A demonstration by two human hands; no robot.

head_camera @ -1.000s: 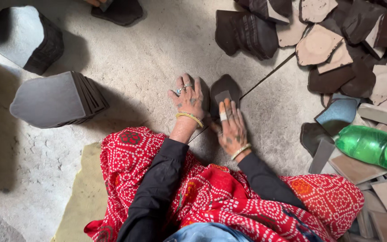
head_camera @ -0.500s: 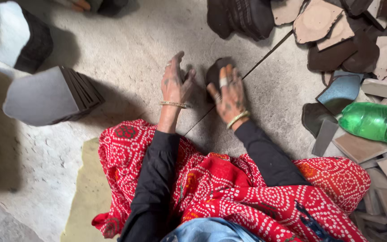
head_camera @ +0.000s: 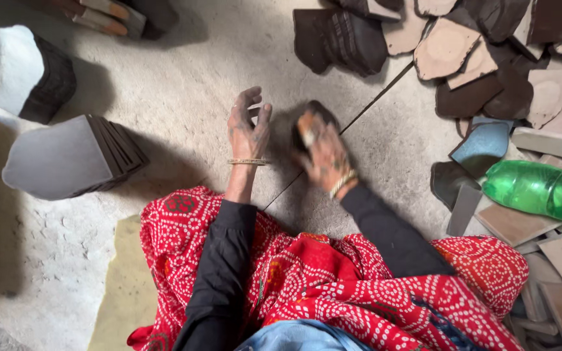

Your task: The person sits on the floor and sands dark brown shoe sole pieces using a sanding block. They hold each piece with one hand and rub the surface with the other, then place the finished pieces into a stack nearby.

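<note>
Down at the bottom, the red white-dotted cloth spreads across the person's lap, and 2 black sleeves run up out of it toward the floor. Just beyond the cloth, the right hand is blurred, palm down, and it is clasped over a small dark flat piece that shows past its fingertips, pressed against the grey concrete floor. The left hand sits just beside that dark piece, on its left, fingers loose and spread, gripping nothing, with a thin gold bangle at the wrist. A thin dark groove in the floor runs slantwise under the dark piece and away to its upper right. Well to the left of the piece lies a fanned stack of grey flat cut-outs, and farther left and up, another dark stack with a pale top. To the right of the piece, a green plastic bottle lies on its side among loose flat scraps, with a blue scrap just beside it. Farthest off, up and right of the piece, a heap of dark brown and tan cut-outs is piled, with 1 ribbed dark bundle at its left edge.
</note>
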